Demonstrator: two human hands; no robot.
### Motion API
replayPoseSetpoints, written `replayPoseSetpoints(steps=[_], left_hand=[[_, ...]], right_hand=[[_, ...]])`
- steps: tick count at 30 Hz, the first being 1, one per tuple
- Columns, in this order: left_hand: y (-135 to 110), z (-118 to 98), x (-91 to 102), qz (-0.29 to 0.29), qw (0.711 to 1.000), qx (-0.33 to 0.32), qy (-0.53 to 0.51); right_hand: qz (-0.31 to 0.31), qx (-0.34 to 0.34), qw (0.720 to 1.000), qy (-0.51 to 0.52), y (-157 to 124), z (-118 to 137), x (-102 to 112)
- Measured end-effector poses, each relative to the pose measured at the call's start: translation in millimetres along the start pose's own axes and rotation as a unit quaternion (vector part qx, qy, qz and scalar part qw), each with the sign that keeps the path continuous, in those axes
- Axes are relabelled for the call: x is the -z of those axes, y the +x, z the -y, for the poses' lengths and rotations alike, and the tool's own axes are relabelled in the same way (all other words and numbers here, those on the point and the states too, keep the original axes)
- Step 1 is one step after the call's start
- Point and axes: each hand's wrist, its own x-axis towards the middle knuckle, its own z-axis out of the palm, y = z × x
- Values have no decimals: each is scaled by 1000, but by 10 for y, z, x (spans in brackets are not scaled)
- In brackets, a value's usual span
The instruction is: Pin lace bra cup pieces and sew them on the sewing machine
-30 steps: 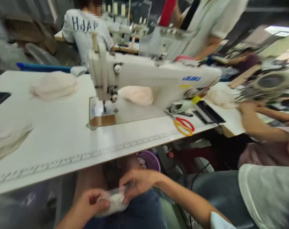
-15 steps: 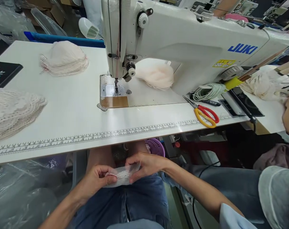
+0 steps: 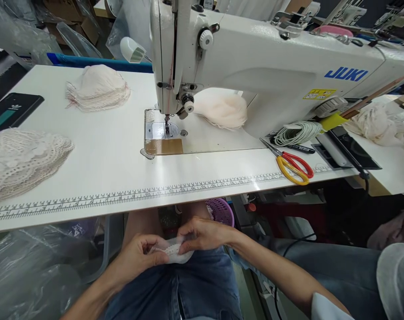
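Setting: garment sewing workshop. Evidence: industrial JUKI sewing machine (image 3: 272, 66) mounted on a white desk (image 3: 98, 164), centre to upper right of frame. Measuring scale (image 3: 138, 195) printed along the desk's front edge. Stacks of lace cup pieces (image 3: 97, 89) at upper left and far left, a further pale stack (image 3: 222, 109) behind the needle. Red-and-yellow scissors (image 3: 293, 164) and a coil of cord (image 3: 297, 132) right of centre. Clear plastic bags (image 3: 31, 266) at lower left. Cardboard boxes (image 3: 71, 13) at the top left edge.
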Motion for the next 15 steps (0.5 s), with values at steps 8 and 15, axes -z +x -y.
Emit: replayPoseSetpoints(steps=[8, 15], left_hand=[[74, 165, -20, -56, 997, -7, 58], [102, 226, 31, -61, 994, -28, 83]], right_hand=[[12, -15, 999, -51, -46, -37, -12], [-80, -6, 972, -219, -27, 159, -96]])
